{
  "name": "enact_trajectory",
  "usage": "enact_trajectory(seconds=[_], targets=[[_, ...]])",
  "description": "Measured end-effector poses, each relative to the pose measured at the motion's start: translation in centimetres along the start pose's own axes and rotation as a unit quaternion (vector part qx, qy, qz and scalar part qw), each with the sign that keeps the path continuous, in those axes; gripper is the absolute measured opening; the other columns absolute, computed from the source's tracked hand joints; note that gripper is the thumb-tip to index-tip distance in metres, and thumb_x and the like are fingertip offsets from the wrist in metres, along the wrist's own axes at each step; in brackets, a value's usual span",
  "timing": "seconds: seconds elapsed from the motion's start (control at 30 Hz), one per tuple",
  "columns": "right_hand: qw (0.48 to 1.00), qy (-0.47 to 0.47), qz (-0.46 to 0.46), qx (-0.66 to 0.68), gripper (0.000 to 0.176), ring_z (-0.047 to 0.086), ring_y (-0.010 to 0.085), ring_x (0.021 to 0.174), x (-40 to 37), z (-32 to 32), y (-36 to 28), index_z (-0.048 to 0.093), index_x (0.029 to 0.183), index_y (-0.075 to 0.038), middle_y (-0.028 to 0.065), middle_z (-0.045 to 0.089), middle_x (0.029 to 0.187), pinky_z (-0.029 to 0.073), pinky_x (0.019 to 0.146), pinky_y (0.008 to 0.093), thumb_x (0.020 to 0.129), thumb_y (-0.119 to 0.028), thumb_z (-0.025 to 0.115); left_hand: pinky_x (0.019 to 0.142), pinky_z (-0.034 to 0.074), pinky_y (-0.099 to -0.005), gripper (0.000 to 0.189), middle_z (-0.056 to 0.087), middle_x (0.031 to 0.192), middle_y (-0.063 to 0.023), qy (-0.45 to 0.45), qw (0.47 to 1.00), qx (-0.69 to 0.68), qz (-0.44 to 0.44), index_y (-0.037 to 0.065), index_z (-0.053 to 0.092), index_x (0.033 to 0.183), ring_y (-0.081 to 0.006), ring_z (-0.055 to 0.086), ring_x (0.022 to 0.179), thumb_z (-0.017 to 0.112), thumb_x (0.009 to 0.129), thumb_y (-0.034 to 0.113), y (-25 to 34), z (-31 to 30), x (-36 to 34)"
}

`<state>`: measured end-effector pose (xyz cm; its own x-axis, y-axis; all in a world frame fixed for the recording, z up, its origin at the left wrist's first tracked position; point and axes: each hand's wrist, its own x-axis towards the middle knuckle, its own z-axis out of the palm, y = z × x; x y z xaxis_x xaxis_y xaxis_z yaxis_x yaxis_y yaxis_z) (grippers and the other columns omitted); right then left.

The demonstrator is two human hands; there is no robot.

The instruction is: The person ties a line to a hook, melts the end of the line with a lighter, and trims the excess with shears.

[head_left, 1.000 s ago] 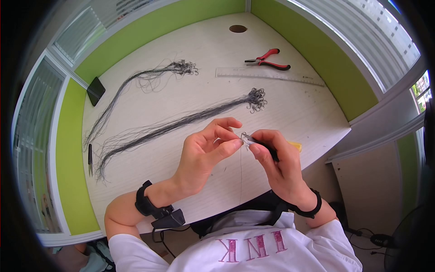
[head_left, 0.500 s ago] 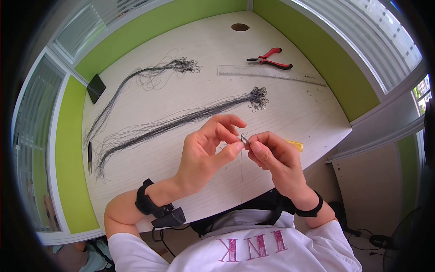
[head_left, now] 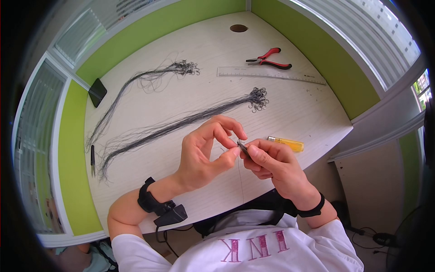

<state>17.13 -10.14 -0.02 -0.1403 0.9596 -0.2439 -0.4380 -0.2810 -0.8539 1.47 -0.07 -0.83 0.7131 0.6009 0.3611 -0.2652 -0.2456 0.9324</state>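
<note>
Between my two hands, above the front of the desk, is a small fishing hook with a thin line hanging down from it. My left hand pinches it at thumb and fingertips, the middle of the grip partly hidden. In my right hand, thumb and forefinger close on a small dark metal tool; its tip meets the hook, and most of it is covered by the fingers. Just beyond my right knuckles lies a yellow lighter. A bundle of hooks with long dark lines lies past my left hand.
A second hooked bundle lies farther back. Red-handled pliers and a clear ruler are at the back right. Dark tweezers and a black phone-like slab are at left. Green partitions edge the desk.
My right hand has shifted slightly left and down, and the dark tool now shows against the hook. More of the yellow lighter is visible. My left hand keeps its pinch.
</note>
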Motion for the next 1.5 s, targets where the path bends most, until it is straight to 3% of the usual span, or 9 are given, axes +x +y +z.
enact_trajectory(seconds=[0.77, 1.5], targets=[[1.000, 0.012, -0.011, 0.022, 0.031, 0.032, 0.0013, 0.059, -0.27, -0.06, 0.16, 0.057, 0.091, -0.005, -0.0047, 0.049, 0.073, 0.024, 0.051, 0.0163, 0.091, -0.035, 0.051, 0.082, 0.043, -0.0311, 0.009, 0.056, 0.094, -0.0115, 0.012, 0.990, -0.128, -0.053, 0.001, 0.056, 0.081, -0.0144, 0.052, 0.090, 0.058, 0.077, -0.007, -0.27, 0.32, -0.17], [0.999, 0.025, -0.018, 0.026, 0.030, 0.031, 0.0013, 0.057, -0.30, 0.11, 0.14, 0.057, 0.094, -0.004, -0.0050, 0.048, 0.072, 0.024, 0.050, 0.0168, 0.091, -0.034, 0.052, 0.083, 0.043, -0.0295, 0.007, 0.056, 0.093, -0.0102, 0.039, 0.990, -0.108, -0.082, -0.001, 0.059, 0.082, -0.0135, 0.052, 0.090, 0.059, 0.077, -0.006, -0.10, 0.49, -0.29]])
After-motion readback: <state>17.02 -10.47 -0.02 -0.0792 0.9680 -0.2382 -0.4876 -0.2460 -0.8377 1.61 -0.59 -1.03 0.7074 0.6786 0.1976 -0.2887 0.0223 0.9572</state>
